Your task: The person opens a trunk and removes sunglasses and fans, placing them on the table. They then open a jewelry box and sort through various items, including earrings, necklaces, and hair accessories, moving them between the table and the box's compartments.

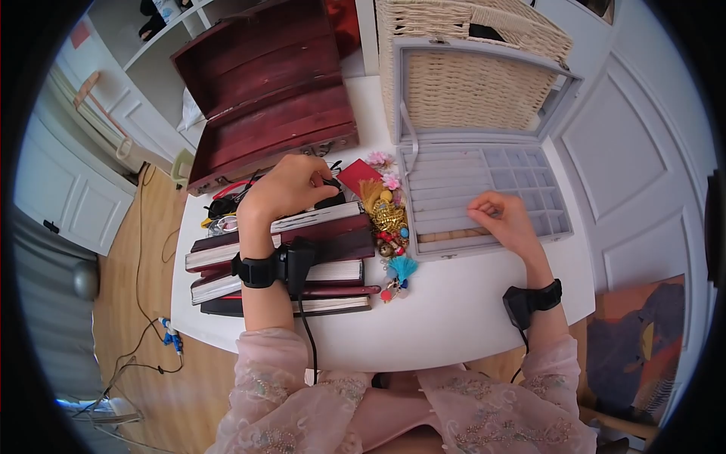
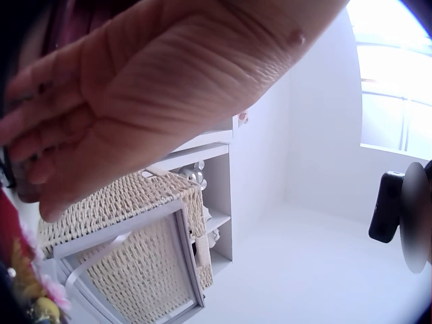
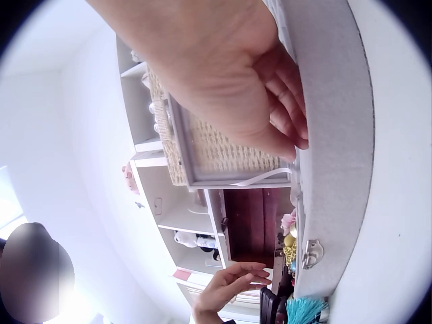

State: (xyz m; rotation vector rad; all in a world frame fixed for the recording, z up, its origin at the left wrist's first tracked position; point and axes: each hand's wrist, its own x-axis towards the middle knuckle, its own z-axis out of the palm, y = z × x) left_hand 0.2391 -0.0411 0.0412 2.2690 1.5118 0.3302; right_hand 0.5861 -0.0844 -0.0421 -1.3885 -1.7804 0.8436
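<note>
My left hand [image 1: 283, 189] reaches over the books [image 1: 333, 227] toward small black items [image 1: 331, 198] beside the red case; its fingers are loosely bent, and no held thing shows. In the right wrist view that left hand [image 3: 229, 290] has its fingers apart. The grey jewellery box [image 1: 446, 181] lies with its lid up, padded rolls on the left and small compartments on the right. Over its front part is my right hand [image 1: 505, 221], thumb and fingertips close together, low at the rolls; whether they pinch something small is hidden. A brownish strip [image 1: 454, 236] fills the front roll.
Gold, red and turquoise trinkets [image 1: 389, 219] with tassels lie between books and box, near a red card [image 1: 359, 178] and pink flowers. An open dark red case [image 1: 276, 129] stands at the back left, a woven basket [image 1: 484, 91] behind the lid. Cables cross the floor.
</note>
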